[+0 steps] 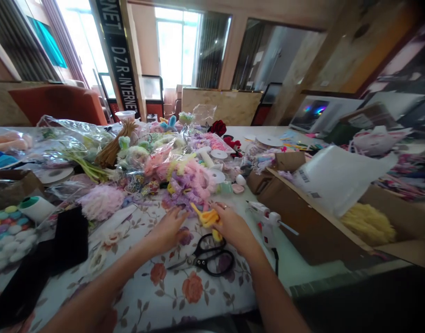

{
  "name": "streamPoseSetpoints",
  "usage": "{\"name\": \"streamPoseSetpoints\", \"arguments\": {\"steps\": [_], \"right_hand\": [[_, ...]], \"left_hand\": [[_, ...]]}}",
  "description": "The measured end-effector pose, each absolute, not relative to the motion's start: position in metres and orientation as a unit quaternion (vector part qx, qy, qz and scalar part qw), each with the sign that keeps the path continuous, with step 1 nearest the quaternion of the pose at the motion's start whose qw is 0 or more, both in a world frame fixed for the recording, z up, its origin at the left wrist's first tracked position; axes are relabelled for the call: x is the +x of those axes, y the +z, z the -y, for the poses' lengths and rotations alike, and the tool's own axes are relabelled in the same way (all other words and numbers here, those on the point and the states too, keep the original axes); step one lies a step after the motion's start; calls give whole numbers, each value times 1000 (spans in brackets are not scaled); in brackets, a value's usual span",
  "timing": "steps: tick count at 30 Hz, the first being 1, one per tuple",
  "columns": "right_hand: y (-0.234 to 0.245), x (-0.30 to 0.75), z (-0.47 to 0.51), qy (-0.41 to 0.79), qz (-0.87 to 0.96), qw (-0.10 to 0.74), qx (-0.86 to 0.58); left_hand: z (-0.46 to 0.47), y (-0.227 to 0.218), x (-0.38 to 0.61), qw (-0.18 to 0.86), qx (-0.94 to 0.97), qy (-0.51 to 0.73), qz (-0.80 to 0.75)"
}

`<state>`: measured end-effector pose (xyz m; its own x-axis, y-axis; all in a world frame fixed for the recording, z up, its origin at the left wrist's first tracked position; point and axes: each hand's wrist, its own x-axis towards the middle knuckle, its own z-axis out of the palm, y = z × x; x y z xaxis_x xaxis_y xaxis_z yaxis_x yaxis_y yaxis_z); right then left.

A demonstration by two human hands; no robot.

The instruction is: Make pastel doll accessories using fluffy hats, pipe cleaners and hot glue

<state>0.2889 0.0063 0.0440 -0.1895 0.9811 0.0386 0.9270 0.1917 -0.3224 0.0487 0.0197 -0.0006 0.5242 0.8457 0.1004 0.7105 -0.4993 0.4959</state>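
My right hand (230, 226) is closed around a soft yellow strip (207, 216), bunched and looped, with part of it poking out below the fingers. My left hand (169, 230) lies to the left, palm down, its fingers stretched toward a heap of purple and pink fluffy trim (187, 185); whether they touch it I cannot tell. Just below my right hand, black-handled scissors (214, 261) rest on the flowered tablecloth (177, 296), blades pointing left. A white glue gun (267, 219) lies to the right of my right hand.
A cardboard box (309, 222) with a white plastic bag (340, 175) and yellow fluff (368, 222) stands on the right. At left are a pale pink fluffy bundle (101, 202), black cloth (71, 236) and pompoms (13, 231). Craft supplies and ribbon spools (219, 154) crowd the back.
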Motion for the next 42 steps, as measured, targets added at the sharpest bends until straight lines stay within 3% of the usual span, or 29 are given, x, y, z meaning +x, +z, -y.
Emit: {"name": "streamPoseSetpoints", "arguments": {"steps": [3,8,14,26,29,32,34,38,42], "right_hand": [[24,279,5,77,745,128,-651],[-10,270,-10,139,803,84,-574],[-19,273,-69,66,808,96,-578],[19,279,-43,106,791,63,-599],[36,272,-27,53,770,51,-634],[43,261,-15,-4,772,92,-629],[42,252,-9,25,795,128,-593],[33,229,-1,133,850,155,-486],[26,201,2,201,874,183,-403]], "left_hand": [[-17,-13,63,181,853,143,-467],[-42,-28,95,103,882,145,-437],[-92,-26,120,86,879,158,-441],[-37,-29,55,107,905,116,-395],[-20,-24,31,131,896,95,-414],[-7,-13,10,172,885,122,-414],[-1,-5,-7,181,854,198,-447],[-5,18,-60,35,707,360,-607],[-24,40,-117,-97,582,325,-739]]}}
